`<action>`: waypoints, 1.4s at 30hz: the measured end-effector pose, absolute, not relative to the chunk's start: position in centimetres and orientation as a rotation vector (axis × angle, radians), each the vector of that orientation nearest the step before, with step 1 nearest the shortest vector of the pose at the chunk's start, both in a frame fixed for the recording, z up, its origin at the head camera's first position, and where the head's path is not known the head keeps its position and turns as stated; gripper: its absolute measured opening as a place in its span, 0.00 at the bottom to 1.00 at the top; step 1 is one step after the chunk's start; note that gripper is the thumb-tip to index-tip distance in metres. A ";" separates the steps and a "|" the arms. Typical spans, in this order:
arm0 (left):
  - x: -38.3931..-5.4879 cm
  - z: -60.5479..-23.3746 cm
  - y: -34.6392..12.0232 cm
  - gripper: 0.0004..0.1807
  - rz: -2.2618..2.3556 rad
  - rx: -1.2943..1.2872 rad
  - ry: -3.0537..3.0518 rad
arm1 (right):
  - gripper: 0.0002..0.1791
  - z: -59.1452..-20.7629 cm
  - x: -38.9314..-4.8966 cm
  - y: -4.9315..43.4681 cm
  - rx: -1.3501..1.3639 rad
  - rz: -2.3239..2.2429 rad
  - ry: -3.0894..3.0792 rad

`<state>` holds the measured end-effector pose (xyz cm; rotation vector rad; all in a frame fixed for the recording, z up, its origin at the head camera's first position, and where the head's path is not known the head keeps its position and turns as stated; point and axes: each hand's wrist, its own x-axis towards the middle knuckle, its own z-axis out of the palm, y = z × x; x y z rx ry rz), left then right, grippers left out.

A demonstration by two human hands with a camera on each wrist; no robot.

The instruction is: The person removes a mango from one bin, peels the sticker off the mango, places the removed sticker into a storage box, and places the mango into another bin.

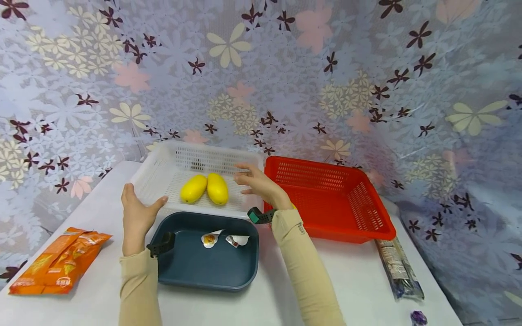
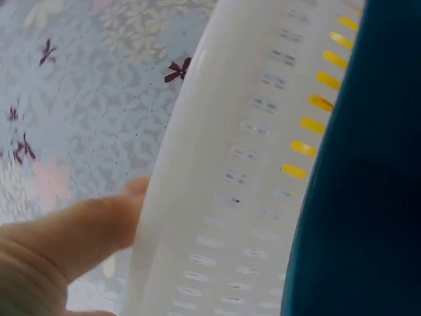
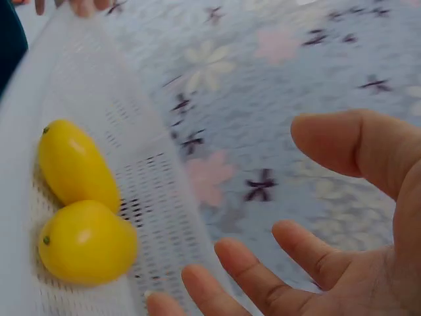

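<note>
A white perforated basket (image 1: 159,170) stands at the back with two yellow oval fruits (image 1: 193,188), which look like mangoes, side by side inside. At its front left corner is my left hand (image 1: 137,217), fingers extended and thumb spread apart toward the front rim. In the left wrist view one finger (image 2: 99,224) meets the outer edge of the basket wall. Above the basket's right end is my right hand (image 1: 261,183), fingers spread, holding nothing. The right wrist view shows its palm (image 3: 368,276) beside the basket, with the fruits (image 3: 85,243) apart from it.
A dark blue tray (image 1: 208,280) with two small wrapped packets (image 1: 210,238) sits in front. The red basket (image 1: 326,233) adjoins on the right; a yellow bit shows behind my right wrist. An orange bag (image 1: 61,262) lies left, a long package (image 1: 397,269) and purple candy (image 1: 418,318) right.
</note>
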<state>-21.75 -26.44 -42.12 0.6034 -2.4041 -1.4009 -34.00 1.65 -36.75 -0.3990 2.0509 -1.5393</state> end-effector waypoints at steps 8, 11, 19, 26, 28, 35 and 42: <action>-20.7 -41.1 -24.7 0.50 -1.162 0.733 -2.557 | 0.32 -38.3 -28.9 9.0 -0.537 -1.753 2.066; -20.3 -39.9 -23.3 0.47 -1.045 0.751 -2.634 | 0.31 -38.6 -27.2 11.8 -0.573 -1.815 2.075; -19.1 -37.3 -20.0 0.39 -0.868 0.568 -2.712 | 0.30 -39.2 -22.9 19.9 -0.725 -1.917 2.202; -18.8 -36.3 -16.7 0.36 -0.921 0.298 -2.736 | 0.27 -39.0 -21.2 27.6 -0.620 -2.352 2.140; -18.9 -36.4 -15.5 0.38 -0.937 0.239 -2.720 | 0.26 -39.4 -20.9 29.3 -0.507 -2.474 2.091; -19.2 -37.4 -10.9 0.36 -1.008 -0.041 -2.692 | 0.30 -41.1 -20.8 32.4 0.023 -2.489 2.265; -19.4 -38.4 -6.2 0.30 -1.227 -0.368 -2.695 | 0.42 -42.5 -22.3 31.8 0.568 -1.903 2.695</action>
